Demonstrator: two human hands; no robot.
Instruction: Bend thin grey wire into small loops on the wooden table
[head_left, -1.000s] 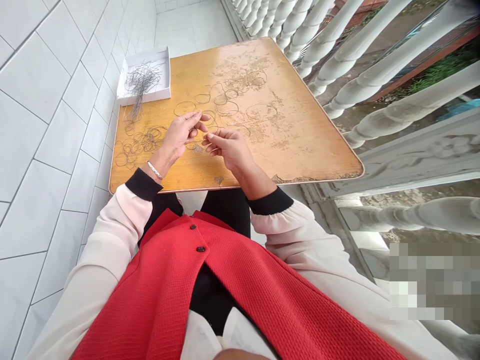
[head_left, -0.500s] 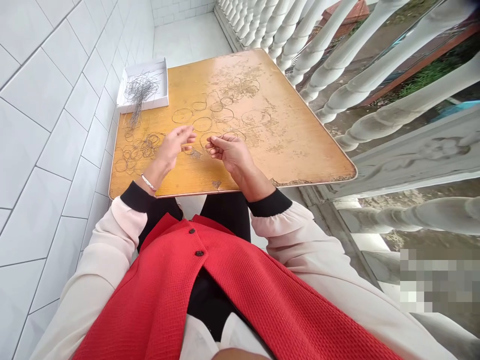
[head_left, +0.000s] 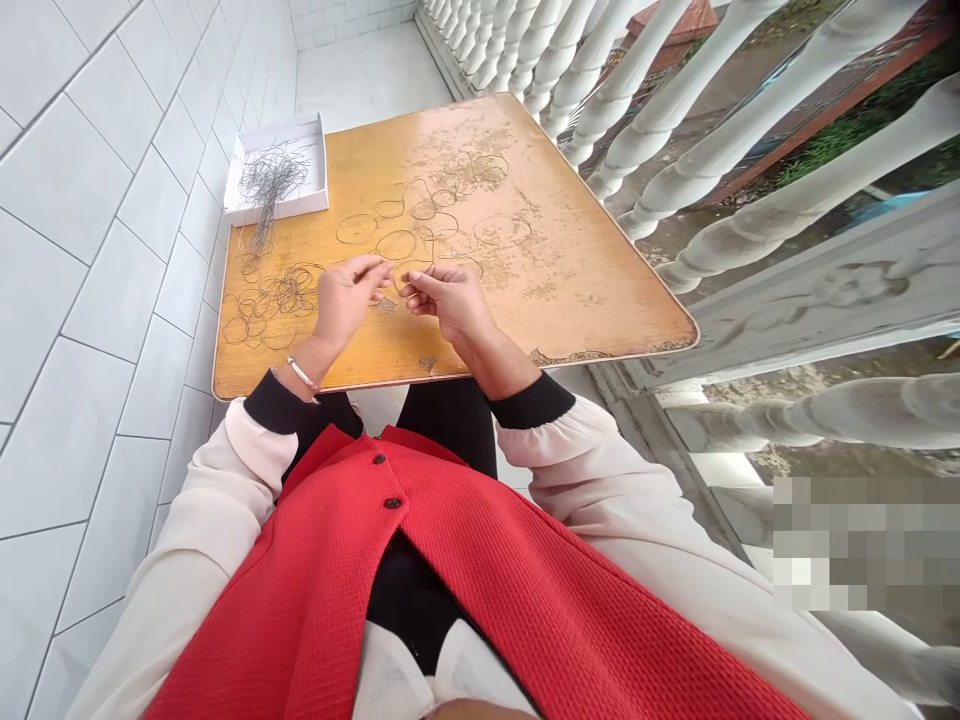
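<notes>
My left hand [head_left: 345,298] and my right hand [head_left: 446,302] are raised close together over the middle of a worn wooden table top [head_left: 525,300]. The right fingertips pinch at a thin wire ring [head_left: 412,268], and the left fingertips reach towards it. The fingers partly hide the wire. Several loose wire rings [head_left: 397,215] lie beyond my hands, and a tangled heap of rings [head_left: 274,305] lies to the left. A white cardboard box lid [head_left: 276,170] at the far left corner holds a bunch of straight thin wires [head_left: 268,185].
White tiled wall [head_left: 112,250] runs along the table's left side. A white stone balustrade [head_left: 712,130] runs along the right side, beyond the table's edge. The table's veneer is flaking, and my red waistcoat [head_left: 390,570] fills the lower view.
My left hand has closed in from its spread pose, its fingers now nearer my right hand. The view has tilted slightly, and the rings on the table stay in place.
</notes>
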